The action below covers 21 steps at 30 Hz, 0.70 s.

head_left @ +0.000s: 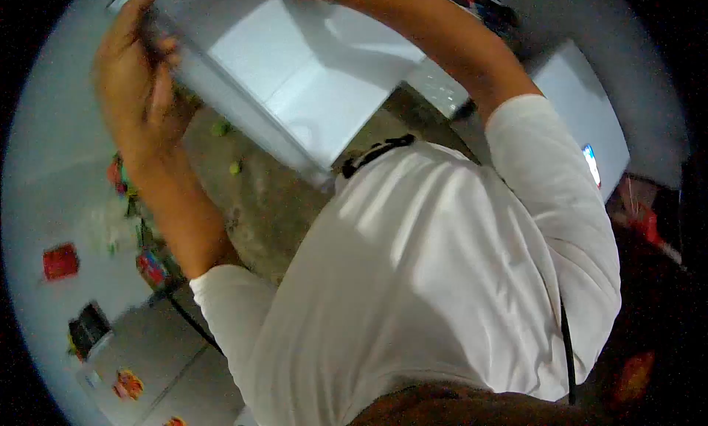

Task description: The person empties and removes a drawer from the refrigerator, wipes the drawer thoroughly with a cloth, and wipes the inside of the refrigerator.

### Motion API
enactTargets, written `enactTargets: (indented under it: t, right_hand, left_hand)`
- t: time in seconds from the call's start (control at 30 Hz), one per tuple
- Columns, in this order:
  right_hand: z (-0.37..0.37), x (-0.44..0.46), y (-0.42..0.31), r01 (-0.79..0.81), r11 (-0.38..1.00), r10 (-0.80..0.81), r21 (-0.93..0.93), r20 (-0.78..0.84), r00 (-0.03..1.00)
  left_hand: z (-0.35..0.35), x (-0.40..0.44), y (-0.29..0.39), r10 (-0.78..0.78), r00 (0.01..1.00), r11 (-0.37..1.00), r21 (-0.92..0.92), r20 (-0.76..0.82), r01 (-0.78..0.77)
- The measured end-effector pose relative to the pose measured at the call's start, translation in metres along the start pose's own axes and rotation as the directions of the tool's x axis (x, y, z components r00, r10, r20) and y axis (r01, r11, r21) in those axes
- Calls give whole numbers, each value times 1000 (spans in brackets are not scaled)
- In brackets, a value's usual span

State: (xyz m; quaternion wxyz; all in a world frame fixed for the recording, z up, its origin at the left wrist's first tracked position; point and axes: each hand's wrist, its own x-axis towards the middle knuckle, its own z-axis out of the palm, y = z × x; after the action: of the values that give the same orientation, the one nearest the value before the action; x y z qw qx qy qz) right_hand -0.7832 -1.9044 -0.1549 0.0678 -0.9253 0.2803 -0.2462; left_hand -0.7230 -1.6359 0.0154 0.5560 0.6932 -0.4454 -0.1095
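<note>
A large white box-like piece (324,102), open towards me with pale inner panels, stands tilted across the top of the head view. My left hand (140,83) is at its left edge at the upper left, fingers bent round the rim; motion blurs it a little. My right forearm reaches over the far side of the piece, and the hand lies beyond the top edge of the view. The near corner of the piece comes close to my white shirt.
Small green things (235,167) lie on the brownish floor (258,197). At the right, a lit phone (591,165) rests on a white surface (582,94). A red object (60,262) and a dark one (89,329) are at the left.
</note>
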Motion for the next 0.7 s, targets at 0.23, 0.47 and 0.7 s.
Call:
enactTargets:
  t: [0.23, 0.47, 0.7]
  right_hand:
    - [-10, -56, 42, 56, 944, 19, -325, 222, 975]
    - [-54, -125, 92, -246, 903, 268, -352, 13, 963]
    - [-82, -185, 99, -255, 739, 460, -624, 191, 867]
  left_hand:
    - [43, -3, 14, 85, 994, 979, -190, 68, -71]
    - [102, 45, 22, -239, 943, 951, -139, 231, 275]
    - [96, 85, -1, 732, 329, 596, -326, 597, -734]
